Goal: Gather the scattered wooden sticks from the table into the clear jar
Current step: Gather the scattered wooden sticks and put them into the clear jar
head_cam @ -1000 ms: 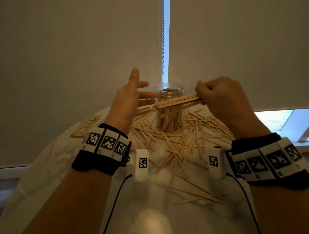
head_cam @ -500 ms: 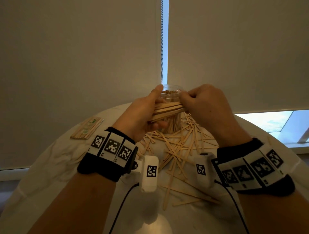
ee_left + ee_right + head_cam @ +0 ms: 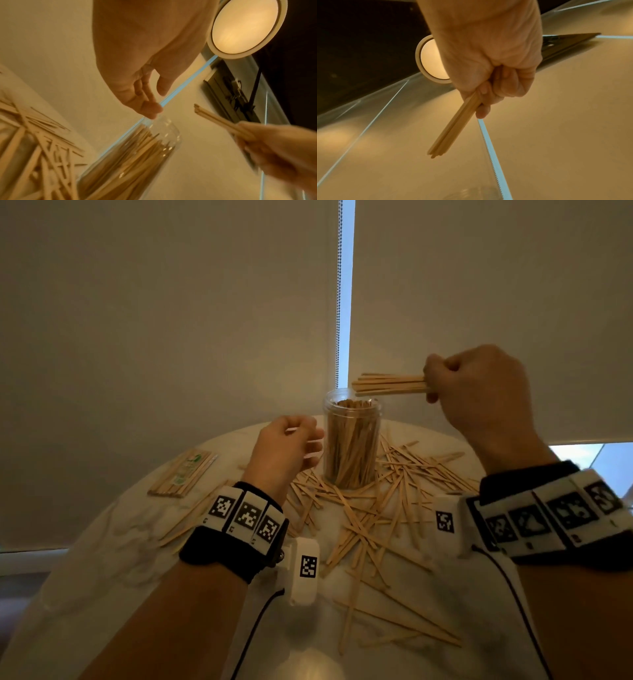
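A clear jar (image 3: 352,440) stands upright on the round table (image 3: 120,559), packed with wooden sticks. My right hand (image 3: 433,385) grips a bundle of sticks (image 3: 390,383), held level just above and right of the jar's mouth. The right wrist view shows the fingers curled round that bundle (image 3: 453,128). My left hand (image 3: 313,445) hovers by the jar's left side with loosely curled fingers and holds nothing; I cannot tell whether it touches the jar (image 3: 137,155). Scattered sticks (image 3: 376,508) lie around the jar's base and toward me.
A wrapped pack of sticks (image 3: 185,472) lies at the table's left. Pale roller blinds hang close behind the jar, with a bead chain (image 3: 339,302) above it. Loose sticks (image 3: 394,621) reach nearly to the table's near edge.
Half a second ago both hands held the bundle in front of the jar. The left hand has let go and dropped beside the jar; the right has lifted the bundle up and right.
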A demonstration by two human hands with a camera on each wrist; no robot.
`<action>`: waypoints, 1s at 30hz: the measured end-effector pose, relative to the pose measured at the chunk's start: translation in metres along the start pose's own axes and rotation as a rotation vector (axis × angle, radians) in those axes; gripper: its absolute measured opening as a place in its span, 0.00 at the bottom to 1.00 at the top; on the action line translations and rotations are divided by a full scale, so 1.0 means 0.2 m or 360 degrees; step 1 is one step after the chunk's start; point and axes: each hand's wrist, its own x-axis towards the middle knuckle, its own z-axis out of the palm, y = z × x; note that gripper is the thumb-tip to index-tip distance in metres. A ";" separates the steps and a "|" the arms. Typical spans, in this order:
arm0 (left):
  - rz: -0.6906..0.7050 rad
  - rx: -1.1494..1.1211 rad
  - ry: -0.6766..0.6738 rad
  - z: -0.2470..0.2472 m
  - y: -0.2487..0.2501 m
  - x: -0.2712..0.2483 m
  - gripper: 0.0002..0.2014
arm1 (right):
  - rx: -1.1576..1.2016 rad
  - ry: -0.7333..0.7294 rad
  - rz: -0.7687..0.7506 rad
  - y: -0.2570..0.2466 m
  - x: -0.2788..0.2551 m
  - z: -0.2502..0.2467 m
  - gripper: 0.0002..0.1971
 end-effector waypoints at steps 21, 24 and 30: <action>0.0076 0.1269 -0.0260 -0.08 -0.07 0.29 0.42 | -0.0690 -0.1054 -0.0736 -0.12 0.42 0.40 0.21; -0.0028 0.1869 -0.0282 -0.31 -0.04 0.29 0.31 | -0.0328 -0.0732 -0.0470 0.04 0.37 0.27 0.18; -0.0318 0.2503 -0.0365 -0.64 -0.11 0.20 0.36 | -0.0971 -0.1336 0.0169 0.52 0.24 0.30 0.30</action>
